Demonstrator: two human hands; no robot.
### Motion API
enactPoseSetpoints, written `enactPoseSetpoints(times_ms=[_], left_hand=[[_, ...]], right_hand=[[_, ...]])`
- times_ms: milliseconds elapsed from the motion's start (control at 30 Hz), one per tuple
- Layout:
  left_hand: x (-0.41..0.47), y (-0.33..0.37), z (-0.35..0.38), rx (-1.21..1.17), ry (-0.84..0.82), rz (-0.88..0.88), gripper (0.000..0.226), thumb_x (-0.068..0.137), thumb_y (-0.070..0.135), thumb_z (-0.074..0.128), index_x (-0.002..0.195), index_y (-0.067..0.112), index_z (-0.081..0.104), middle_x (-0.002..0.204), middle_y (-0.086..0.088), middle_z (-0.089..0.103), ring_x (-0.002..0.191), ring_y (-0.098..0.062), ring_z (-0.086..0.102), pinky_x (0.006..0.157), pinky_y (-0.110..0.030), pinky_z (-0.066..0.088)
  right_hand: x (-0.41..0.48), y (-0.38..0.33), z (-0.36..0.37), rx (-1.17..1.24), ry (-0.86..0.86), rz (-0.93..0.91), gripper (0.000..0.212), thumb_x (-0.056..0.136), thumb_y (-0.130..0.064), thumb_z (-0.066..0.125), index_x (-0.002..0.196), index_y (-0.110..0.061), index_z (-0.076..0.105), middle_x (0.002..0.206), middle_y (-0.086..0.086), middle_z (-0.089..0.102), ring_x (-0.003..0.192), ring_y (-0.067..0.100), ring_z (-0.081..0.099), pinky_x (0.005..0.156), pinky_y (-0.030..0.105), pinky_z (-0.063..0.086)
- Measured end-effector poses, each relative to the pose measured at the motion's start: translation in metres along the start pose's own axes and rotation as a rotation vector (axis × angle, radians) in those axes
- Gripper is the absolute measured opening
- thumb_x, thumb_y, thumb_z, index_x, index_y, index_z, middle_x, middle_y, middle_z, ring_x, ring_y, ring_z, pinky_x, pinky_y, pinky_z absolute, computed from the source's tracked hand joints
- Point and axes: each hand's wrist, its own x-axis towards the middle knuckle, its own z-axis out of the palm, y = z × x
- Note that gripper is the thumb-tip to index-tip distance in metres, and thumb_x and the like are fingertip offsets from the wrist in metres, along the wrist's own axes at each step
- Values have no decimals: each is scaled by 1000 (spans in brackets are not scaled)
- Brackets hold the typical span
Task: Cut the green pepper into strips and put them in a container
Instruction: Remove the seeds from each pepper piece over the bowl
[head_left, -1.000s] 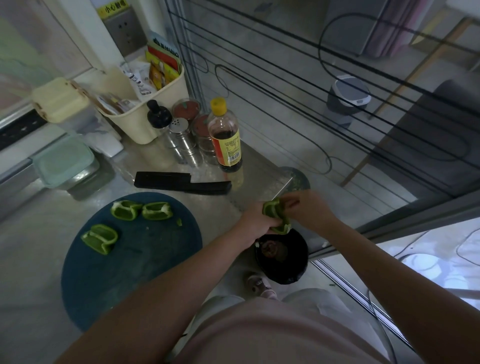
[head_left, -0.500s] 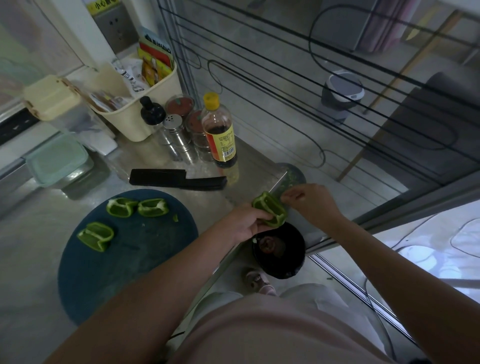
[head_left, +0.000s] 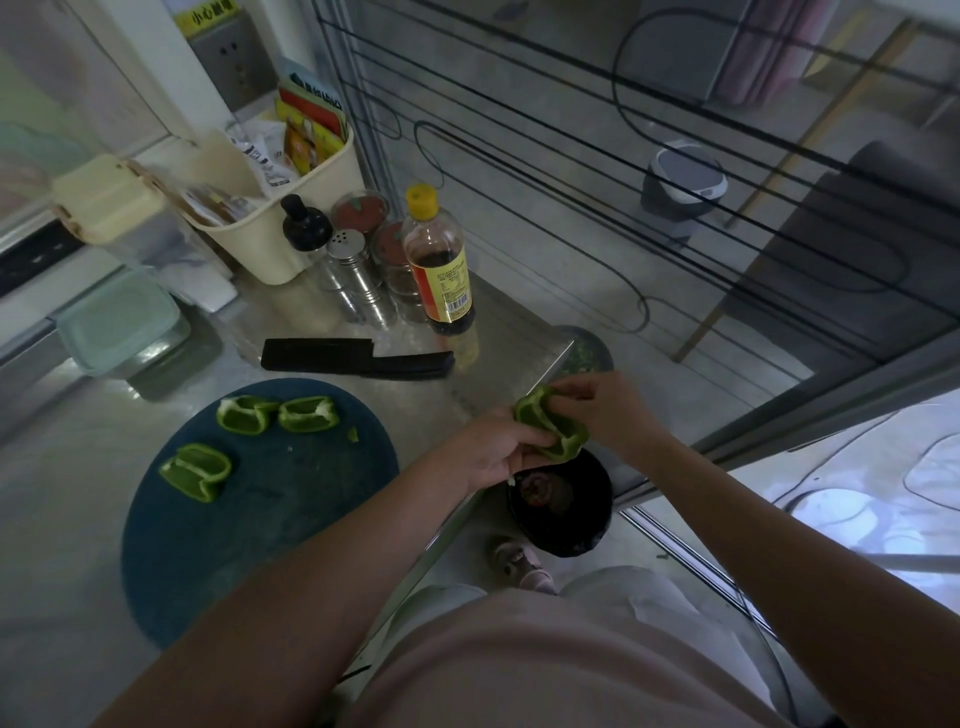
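Right hand has gone back onto the pepper piece, pinching it. Left hand grips it too, both held right above the black bin.

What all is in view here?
held pepper piece: one, green, above the black bin.
cut pepper pieces: three, green, on the cutting board.
cutting board: one, dark blue, on the counter.
knife: one, black, beyond the board.
sauce bottle: one, yellow-capped, behind the knife.
shaker: one, metal, left of the bottle.
jars: two, red-lidded, beside the shaker.
dispenser bottle: one, black-topped, by the basket.
basket: one, cream, at the back.
container: one, pale green lid, far left.
black bin: one, black, on the floor.
left hand: one, grips the held piece.
right hand: one, fingers on its far end.
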Motion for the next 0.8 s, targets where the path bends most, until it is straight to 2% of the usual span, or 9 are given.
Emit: enactPoseSetpoints(times_ms=[200,333,433,567,667,800], left_hand=[[0,0,5,121,39,65,29,83,-21,47,97,2,59,85,-13,66,67,-15,69,68,-27,58],[-1,1,6,177,49,69,28,84,-21,48,106,-5,55,85,-13,65,64,-12,69,66,-24,58],[-2,-1,8,214,39,78,27,82,-22,49,97,-2,59,75,-8,69,61,-11,69,62,-21,58],[0,-3,7,223,55,72,27,81,-23,49,92,0,60,76,-9,68,62,-12,69,66,-24,59],[-1,-1,4,162,65,47,27,83,-22,46,89,1,59,65,-4,71,59,-13,69,62,-24,59],[-4,6,-1,117,56,27,26,84,-21,47,92,0,58,68,-6,71,61,-15,70,63,-26,59]], right_hand=[[1,0,1,5,8,38,19,87,-13,63,104,-11,72,76,-7,65,50,-16,55,48,-1,38],[1,0,-1,-51,8,39,20,86,-13,64,105,-12,71,81,-5,64,59,-9,55,49,-3,37],[1,0,1,-140,20,39,21,84,-14,66,105,-11,70,81,-5,62,62,-7,51,47,-3,36],[0,-2,-1,-205,0,17,23,84,-11,65,106,-9,69,86,2,63,63,-3,50,49,-5,36],[-1,-5,-5,-128,-43,25,28,85,-4,61,112,-9,67,94,3,64,69,0,55,53,-4,38],[-4,-8,-12,54,-93,32,26,87,-3,59,110,-11,68,89,0,68,62,-11,58,54,-2,39]])
